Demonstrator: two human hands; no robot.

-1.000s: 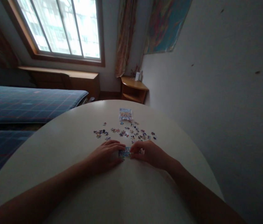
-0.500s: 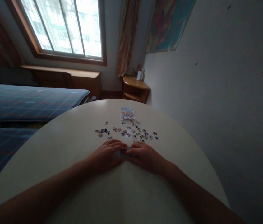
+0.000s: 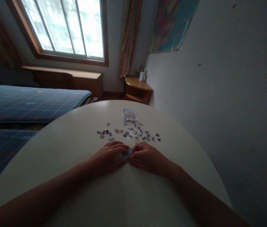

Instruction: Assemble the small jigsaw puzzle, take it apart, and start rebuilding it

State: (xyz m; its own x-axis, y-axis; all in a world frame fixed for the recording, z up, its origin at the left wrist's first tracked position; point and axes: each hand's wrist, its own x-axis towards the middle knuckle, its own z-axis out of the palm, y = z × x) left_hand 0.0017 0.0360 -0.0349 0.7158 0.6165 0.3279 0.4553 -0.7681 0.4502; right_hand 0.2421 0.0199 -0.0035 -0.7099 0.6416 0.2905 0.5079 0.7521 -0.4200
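Observation:
Between my two hands lies a small joined patch of jigsaw puzzle (image 3: 127, 154), blue and white, flat on the white table and partly covered by fingers. My left hand (image 3: 111, 156) holds its left side, fingers bent along the top edge and thumb at the bottom. On the other side, my right hand (image 3: 145, 157) has its fingers closed at the right edge of the patch; what lies under the fingertips is hidden. Just beyond the hands, several loose jigsaw pieces (image 3: 126, 134) are scattered in a wide band. Behind them rests a printed picture packet (image 3: 129, 115).
The round white table (image 3: 76, 138) fills the foreground. To the left stands a bed with a blue plaid mattress (image 3: 29, 102). A wall (image 3: 209, 104) runs along the right. Past the table are a wooden corner shelf (image 3: 137, 83) and a desk (image 3: 86, 74) below the window.
My right hand's fingers have shifted slightly right and bent more, so more of the joined patch shows. My left hand stays nearly where it was.

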